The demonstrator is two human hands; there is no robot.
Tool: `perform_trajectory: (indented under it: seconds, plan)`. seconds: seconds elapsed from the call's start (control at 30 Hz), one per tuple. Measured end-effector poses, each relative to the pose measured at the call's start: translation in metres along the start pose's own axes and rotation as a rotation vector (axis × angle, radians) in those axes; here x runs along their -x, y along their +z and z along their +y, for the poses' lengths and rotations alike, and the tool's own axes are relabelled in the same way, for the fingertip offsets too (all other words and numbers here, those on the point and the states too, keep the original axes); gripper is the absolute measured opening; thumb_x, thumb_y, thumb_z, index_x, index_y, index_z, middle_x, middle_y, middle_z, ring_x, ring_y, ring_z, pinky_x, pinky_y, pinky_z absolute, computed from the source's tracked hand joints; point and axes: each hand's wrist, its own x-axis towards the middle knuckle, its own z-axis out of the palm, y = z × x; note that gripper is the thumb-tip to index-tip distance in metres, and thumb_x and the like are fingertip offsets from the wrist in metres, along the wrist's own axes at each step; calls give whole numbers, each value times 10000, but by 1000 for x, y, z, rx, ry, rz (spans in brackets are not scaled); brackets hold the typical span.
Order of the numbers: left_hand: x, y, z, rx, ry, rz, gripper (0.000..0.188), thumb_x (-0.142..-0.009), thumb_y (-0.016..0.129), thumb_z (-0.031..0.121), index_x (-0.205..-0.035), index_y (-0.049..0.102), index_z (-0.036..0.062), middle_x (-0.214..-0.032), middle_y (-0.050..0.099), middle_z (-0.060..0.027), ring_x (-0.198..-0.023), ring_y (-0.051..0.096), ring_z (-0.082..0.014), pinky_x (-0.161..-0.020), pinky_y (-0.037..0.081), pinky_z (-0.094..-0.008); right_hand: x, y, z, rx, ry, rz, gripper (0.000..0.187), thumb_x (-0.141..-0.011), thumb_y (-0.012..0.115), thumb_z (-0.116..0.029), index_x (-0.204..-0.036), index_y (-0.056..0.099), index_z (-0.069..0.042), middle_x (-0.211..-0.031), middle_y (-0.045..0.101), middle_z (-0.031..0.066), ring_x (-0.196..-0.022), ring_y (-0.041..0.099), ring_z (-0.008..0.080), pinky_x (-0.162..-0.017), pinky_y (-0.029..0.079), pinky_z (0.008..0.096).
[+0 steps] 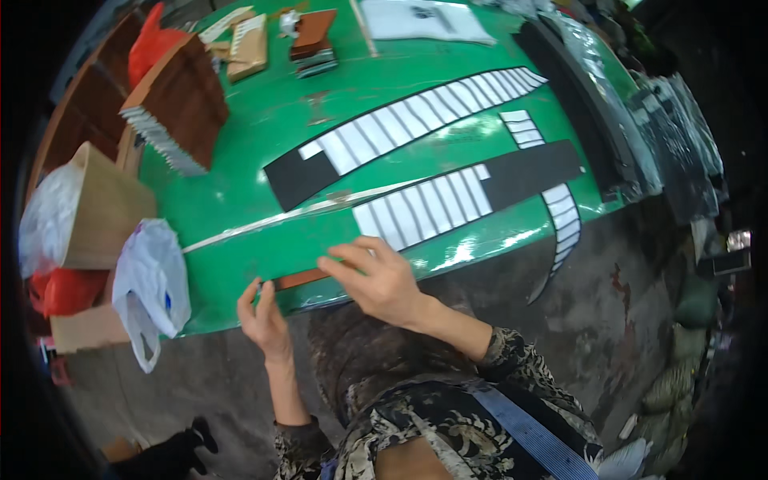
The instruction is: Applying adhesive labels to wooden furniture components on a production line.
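Note:
A narrow brown strip lies along the near edge of the green table, in front of me. My left hand has its thumb and forefinger closed at the strip's left end. Over the right end is my right hand, thumb and forefinger drawn together. Whatever its fingertips hold is too small to make out. Just beyond lies a black strip with white striped panels, its black end pointing right. A longer, similar black-and-white strip is laid out farther back.
Brown panels stand stacked at the left, near a tan bin and a white plastic bag. A small striped piece hangs over the table's right edge. Long black pieces line the right side; white sheets lie at the back.

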Motion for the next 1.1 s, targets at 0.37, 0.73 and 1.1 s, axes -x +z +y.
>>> perform_trajectory:
  seconds: [0.37,0.73,1.1]
  plan:
    - [-24,11,99,-358,270,-363,398,-719,698,124,-1105,604,95,-1160,578,-70,-1107,538,-230,-931,276,-456,13,-83,120,131,280,-10,149,-753,682,-13,-890,693,-72,-844,662,49,-745,605,242,-640,492,346]
    - [-15,39,93,-161,180,-301,332,-705,692,51,-1033,639,55,-1104,587,-96,-1022,570,-270,-812,382,-406,-117,61,147,213,62,-539,237,-735,730,-190,-955,692,-109,-977,628,46,-932,584,256,-732,524,368]
    - [-12,40,90,-90,133,-295,297,-729,635,64,-1024,657,97,-1079,608,-37,-1001,570,-189,-786,335,-396,-129,76,150,372,85,-665,348,-634,806,-234,-913,650,-95,-936,609,44,-933,589,254,-703,525,384]
